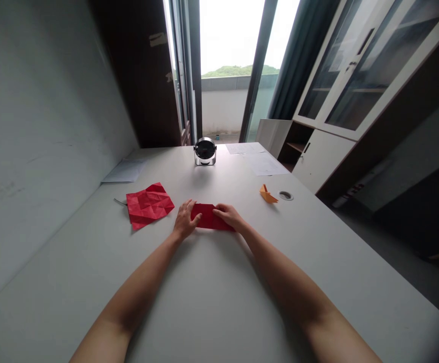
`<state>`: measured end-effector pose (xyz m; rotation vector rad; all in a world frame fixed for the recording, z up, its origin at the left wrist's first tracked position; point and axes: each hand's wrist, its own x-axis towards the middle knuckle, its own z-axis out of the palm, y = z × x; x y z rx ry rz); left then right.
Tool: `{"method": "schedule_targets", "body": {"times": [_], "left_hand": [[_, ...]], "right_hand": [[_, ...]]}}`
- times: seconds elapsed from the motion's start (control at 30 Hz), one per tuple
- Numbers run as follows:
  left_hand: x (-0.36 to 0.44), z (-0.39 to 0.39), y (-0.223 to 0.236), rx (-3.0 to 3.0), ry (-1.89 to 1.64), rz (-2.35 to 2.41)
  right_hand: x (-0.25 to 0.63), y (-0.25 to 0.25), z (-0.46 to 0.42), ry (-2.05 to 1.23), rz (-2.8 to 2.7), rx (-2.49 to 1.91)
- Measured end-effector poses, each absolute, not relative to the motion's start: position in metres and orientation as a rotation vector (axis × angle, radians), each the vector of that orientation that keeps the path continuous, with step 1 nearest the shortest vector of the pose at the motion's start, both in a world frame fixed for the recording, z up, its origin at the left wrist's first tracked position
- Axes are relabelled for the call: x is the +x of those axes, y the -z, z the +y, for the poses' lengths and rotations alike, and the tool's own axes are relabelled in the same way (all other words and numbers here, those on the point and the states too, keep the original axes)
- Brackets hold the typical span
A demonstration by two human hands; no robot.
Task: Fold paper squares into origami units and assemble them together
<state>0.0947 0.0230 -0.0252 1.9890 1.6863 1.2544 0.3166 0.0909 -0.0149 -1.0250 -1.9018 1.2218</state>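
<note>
- Your left hand (184, 219) lies open at the left end of the folded red paper (207, 218), thumb apart from the fingers and touching it
- Your right hand (229, 216) has its fingers drawn in, gripping the right part of that paper
- The folded red paper is on the white table (204, 297) between your hands, its long axis running left to right across you, the right end slightly nearer you
- You can read no brand, label or writing on it
- Both your forearms reach forward and converge from the lower corners, palms turned down
- To your left lies a creased red sheet (149, 205), a thin dark strip (120, 202) poking from its left edge
- To your right, an orange paper figure (268, 194) sits just beside a round table ring (286, 195)
- Farther out stands a round black device (205, 149) in a silvery stand, between pale sheets at left (125, 170) and right (266, 164); any print on them is too faint to read
</note>
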Motion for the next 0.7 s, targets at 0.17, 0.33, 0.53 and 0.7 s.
{"method": "schedule_targets", "body": {"times": [0.17, 0.33, 0.53, 0.7], "left_hand": [[0.091, 0.029, 0.028, 1.458, -1.405, 1.305], [0.096, 0.029, 0.024, 1.251, -1.394, 1.030], [0.098, 0.025, 0.017, 1.105, -1.359, 0.937], [0.101, 0.025, 0.023, 1.218, -1.264, 1.063]], "right_hand": [[0.318, 0.015, 0.089, -1.503, -1.592, -0.914], [0.315, 0.015, 0.086, -1.567, -1.427, -0.851], [0.315, 0.010, 0.078, -1.600, -1.381, -0.814], [0.312, 0.009, 0.075, -1.564, -1.377, -0.822]]}}
